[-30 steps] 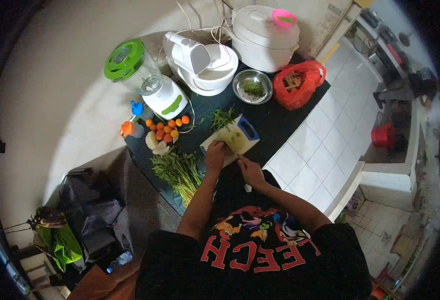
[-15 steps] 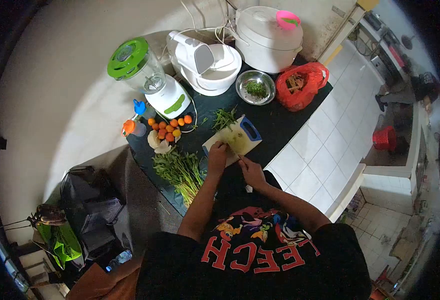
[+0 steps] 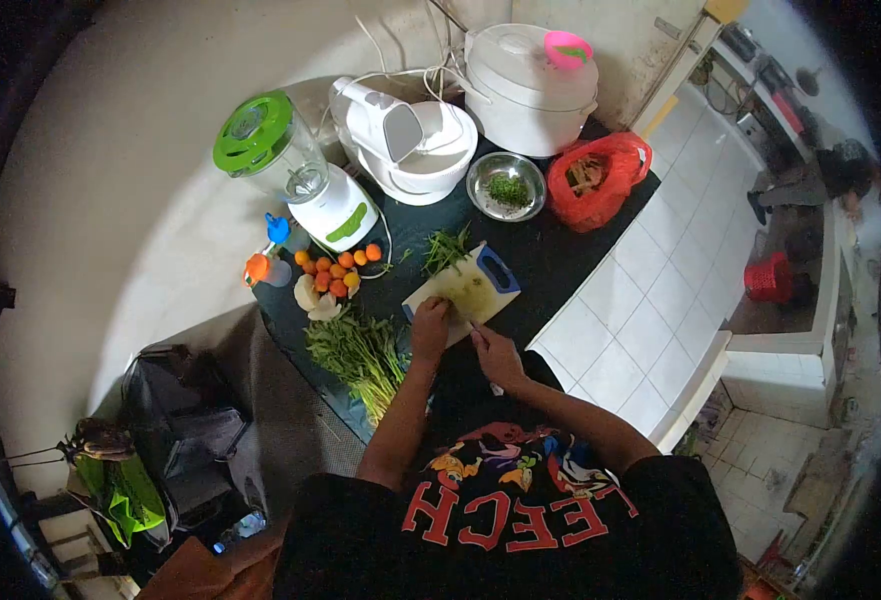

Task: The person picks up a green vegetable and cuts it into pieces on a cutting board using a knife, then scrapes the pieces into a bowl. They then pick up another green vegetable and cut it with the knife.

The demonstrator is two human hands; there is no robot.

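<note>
The white cutting board [image 3: 482, 294] with a blue edge and handle lies in front of me, green bits stuck to its surface. My left hand [image 3: 429, 330] presses on its left part, fingers pinched together over something too small to make out. My right hand [image 3: 500, 360] is closed around the handle of a knife, whose thin blade [image 3: 471, 323] points toward the board's middle. Cut green stems [image 3: 446, 250] lie at the board's far left corner. To the left of my left hand rests a large bunch of leafy greens [image 3: 358, 352].
Orange fruits [image 3: 336, 272] and pale vegetable pieces [image 3: 312, 293] sit left. Behind stand a blender [image 3: 332, 208], a stand mixer [image 3: 418, 180], a metal bowl of chopped greens [image 3: 506, 188], a white lidded pot [image 3: 525, 95] and a red plastic bag [image 3: 598, 190]. A person [image 3: 820, 180] is far right.
The view has tilted slightly, so the tabletop things appear a little lower. The knife has drawn back toward me with my right hand, and less of its blade shows. My left hand stays on the board.
</note>
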